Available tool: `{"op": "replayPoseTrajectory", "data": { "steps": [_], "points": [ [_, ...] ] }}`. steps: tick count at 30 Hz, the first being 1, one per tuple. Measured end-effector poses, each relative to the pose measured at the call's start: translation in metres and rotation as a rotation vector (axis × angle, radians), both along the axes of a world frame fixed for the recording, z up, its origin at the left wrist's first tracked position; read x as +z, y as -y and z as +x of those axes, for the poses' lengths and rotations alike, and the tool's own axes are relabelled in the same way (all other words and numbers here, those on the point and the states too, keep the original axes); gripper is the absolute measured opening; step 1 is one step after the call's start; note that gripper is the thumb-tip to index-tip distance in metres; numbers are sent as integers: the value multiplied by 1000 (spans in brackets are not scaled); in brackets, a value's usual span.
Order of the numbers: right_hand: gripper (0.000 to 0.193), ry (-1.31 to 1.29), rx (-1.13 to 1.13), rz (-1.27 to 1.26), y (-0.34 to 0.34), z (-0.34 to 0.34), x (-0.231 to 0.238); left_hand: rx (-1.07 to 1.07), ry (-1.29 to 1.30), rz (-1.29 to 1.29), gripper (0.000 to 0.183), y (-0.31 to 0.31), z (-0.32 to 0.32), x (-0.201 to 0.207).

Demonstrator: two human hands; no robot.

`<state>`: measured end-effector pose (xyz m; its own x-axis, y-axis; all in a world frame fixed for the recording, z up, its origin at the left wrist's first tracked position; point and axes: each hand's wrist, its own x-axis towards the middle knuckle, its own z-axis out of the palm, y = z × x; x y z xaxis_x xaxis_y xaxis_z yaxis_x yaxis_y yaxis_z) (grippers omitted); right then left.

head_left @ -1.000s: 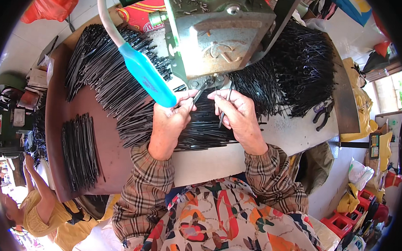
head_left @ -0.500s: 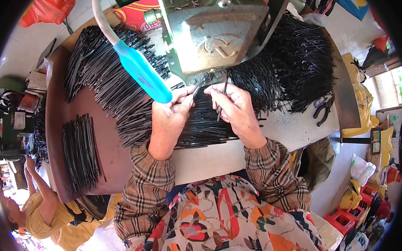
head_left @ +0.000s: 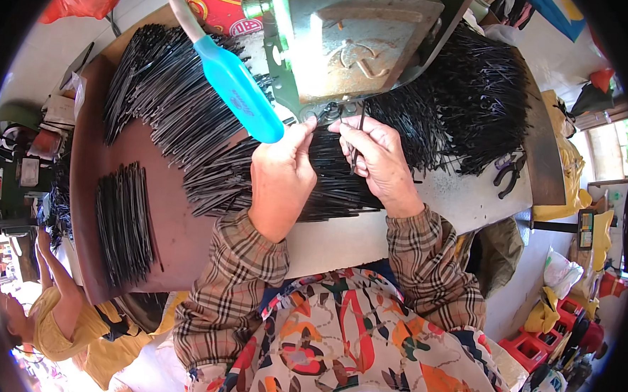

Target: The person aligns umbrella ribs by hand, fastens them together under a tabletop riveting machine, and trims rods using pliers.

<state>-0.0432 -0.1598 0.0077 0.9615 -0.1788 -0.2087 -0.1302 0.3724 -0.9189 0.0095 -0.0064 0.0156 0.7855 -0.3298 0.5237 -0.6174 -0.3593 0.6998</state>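
Note:
My left hand (head_left: 284, 177) is closed in a pinch just below the head of a green metal press (head_left: 367, 53). What its fingertips hold, if anything, is too small to make out. My right hand (head_left: 383, 164) grips a thin black rod (head_left: 362, 113) between thumb and fingers, its upper end pointing at the press. Small dark metal parts (head_left: 330, 112) lie under the press head, between the two hands. Beneath and beside my hands spreads a layer of black rods (head_left: 222, 180).
A blue lamp (head_left: 238, 89) hangs over the rods at left. A smaller rod bundle (head_left: 124, 221) lies on the brown tabletop (head_left: 176, 242). More black rods (head_left: 475, 98) heap up at right, near pliers (head_left: 510, 174). Another person (head_left: 59, 317) sits at far left.
The view has shifted slightly, with the press now farther right. Both hands sit a little closer to the press head, and the right hand's rod has moved up with it.

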Motion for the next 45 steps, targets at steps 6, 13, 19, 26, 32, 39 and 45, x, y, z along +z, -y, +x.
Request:
{"op": "replayPoseTrajectory", "data": {
  "steps": [6, 13, 19, 26, 32, 39, 45],
  "points": [
    [18, 51, -7, -68, -2, -2, -2, -7, 42, -62, 20, 1, 1, -3],
    [18, 47, -27, -81, -1, 0, -2, 2, 28, -70, 20, 0, 1, -4],
    [18, 57, -10, -219, 4, 1, 2, -17, 114, 92, 28, -3, 0, -4],
    [19, -8, 116, -235, 19, 3, 14, -80, 232, 374, 50, -8, 1, -1],
    [16, 6, 77, -172, 14, 1, 13, -88, 231, 389, 49, -8, 1, 0],
    [16, -25, 103, -132, 18, 3, 10, -53, 133, 396, 30, -7, 0, 1],
    [13, 41, 51, -145, 15, -1, 5, -255, -67, 147, 29, -31, 19, 1]
  ]
}}
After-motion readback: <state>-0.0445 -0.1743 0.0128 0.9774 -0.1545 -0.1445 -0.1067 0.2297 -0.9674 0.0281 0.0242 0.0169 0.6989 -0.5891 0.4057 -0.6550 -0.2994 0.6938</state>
